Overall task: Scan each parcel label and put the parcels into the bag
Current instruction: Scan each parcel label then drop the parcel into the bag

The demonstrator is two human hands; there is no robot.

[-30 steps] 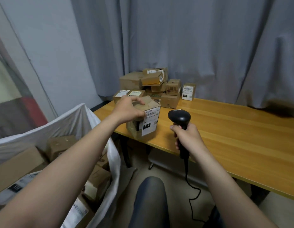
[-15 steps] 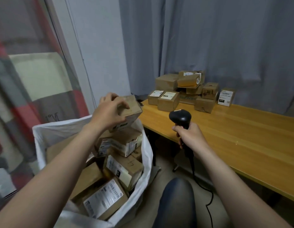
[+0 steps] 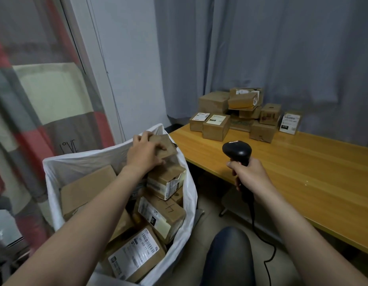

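Left arm: bare, stretched from 7 o'clock toward 1 o'clock.
Left hand [image 3: 145, 153]: turned palm down, fingers curled over a parcel [image 3: 166, 145], which is gripped from above.
Right arm: bare, extended from 5 o'clock toward 11 o'clock.
Right hand [image 3: 251, 176]: wrapped round the handle of a scanner [image 3: 237, 150], thumb at 9 o'clock.

A small brown parcel [image 3: 165, 146] hung tilted over the far rim of the open white bag [image 3: 80, 164], gripped from above by the left hand [image 3: 145, 154]. Labelled boxes [image 3: 164, 217] filled the bag. At two o'clock from it, stacked parcels [image 3: 215, 129] crowded the counter's [image 3: 302, 172] far corner. At three o'clock, the right hand [image 3: 251, 178] held a black scanner [image 3: 237, 150] upright.
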